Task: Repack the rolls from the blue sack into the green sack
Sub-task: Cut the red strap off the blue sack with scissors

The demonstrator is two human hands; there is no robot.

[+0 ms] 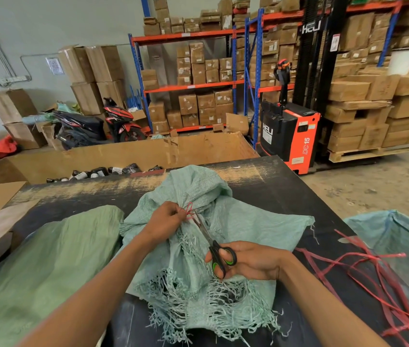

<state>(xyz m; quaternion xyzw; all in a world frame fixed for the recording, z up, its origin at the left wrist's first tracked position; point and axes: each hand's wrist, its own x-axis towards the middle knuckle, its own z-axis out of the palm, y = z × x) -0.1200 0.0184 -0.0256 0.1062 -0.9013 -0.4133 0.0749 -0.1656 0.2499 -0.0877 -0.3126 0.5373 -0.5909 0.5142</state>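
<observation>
A pale blue-green woven sack [243, 221] lies bunched on the dark table, its frayed mouth toward me, tied with a red string [189, 211]. My left hand [165, 219] pinches that string at the knot. My right hand [248, 261] holds black-and-green scissors [213, 246], whose blades point up at the string. A flat green sack [48, 266] lies to the left on the table. No rolls show inside either sack.
Loose red strings [363, 276] lie on the table [286, 186] at right, next to another blue-green sack [398, 236]. A big cardboard bin [128, 151] with dark rolls [103, 171] stands behind the table. An orange stacker [291, 131], shelving and a motorbike [90, 126] stand beyond.
</observation>
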